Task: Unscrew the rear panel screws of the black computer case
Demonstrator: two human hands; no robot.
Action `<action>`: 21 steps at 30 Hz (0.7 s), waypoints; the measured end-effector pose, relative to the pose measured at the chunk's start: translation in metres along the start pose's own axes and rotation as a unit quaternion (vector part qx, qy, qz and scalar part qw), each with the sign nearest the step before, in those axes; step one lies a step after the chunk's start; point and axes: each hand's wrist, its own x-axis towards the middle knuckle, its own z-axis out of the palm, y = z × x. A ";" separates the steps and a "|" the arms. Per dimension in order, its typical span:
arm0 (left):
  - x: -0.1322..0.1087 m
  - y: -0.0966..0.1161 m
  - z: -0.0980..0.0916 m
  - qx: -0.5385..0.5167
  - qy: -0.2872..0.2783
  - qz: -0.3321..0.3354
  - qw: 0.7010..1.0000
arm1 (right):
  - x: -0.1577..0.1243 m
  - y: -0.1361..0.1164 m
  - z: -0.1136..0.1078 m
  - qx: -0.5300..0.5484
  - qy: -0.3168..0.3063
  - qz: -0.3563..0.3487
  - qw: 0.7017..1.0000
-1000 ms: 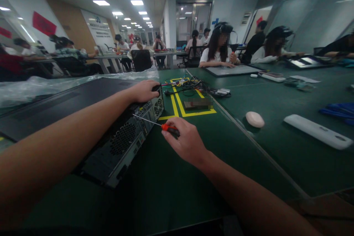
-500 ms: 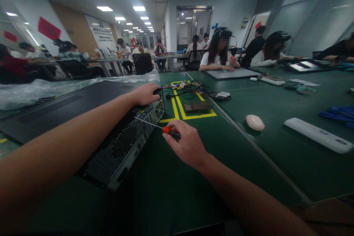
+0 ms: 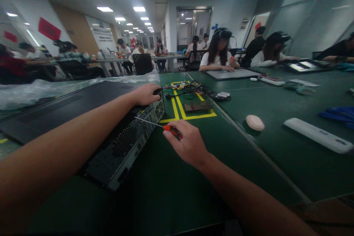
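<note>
A black computer case (image 3: 125, 142) lies on the table at the left, its vented rear panel turned toward me. My left hand (image 3: 148, 95) grips the far corner of the case, fingers curled over the edge. In my right hand (image 3: 189, 142) is a screwdriver with a red and black handle (image 3: 172, 131), held between thumb and fingers. Its long thin shaft (image 3: 149, 122) points left, and the tip meets the rear panel near the upper edge. Whether the tip sits in a screw is too small to tell.
Beyond the case lie tangled cables (image 3: 197, 87) and a dark flat object (image 3: 197, 107) inside yellow tape lines. Clear plastic sheeting (image 3: 16, 92) is behind the case. To the right are a pale rounded object (image 3: 254, 122) and a long white device (image 3: 318, 135). Several people sit farther back.
The screwdriver handle has turned slightly in my right hand, and the fingers have shifted a little. My left hand and the computer case stay where they were.
</note>
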 end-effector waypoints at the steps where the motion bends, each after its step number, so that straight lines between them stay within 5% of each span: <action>1: 0.000 0.000 0.000 0.001 0.000 -0.001 1.000 | 0.000 0.000 0.000 -0.001 -0.001 0.001 1.000; 21: 0.001 -0.002 0.001 0.007 0.000 -0.006 1.000 | -0.002 0.002 0.003 0.017 -0.022 0.005 1.000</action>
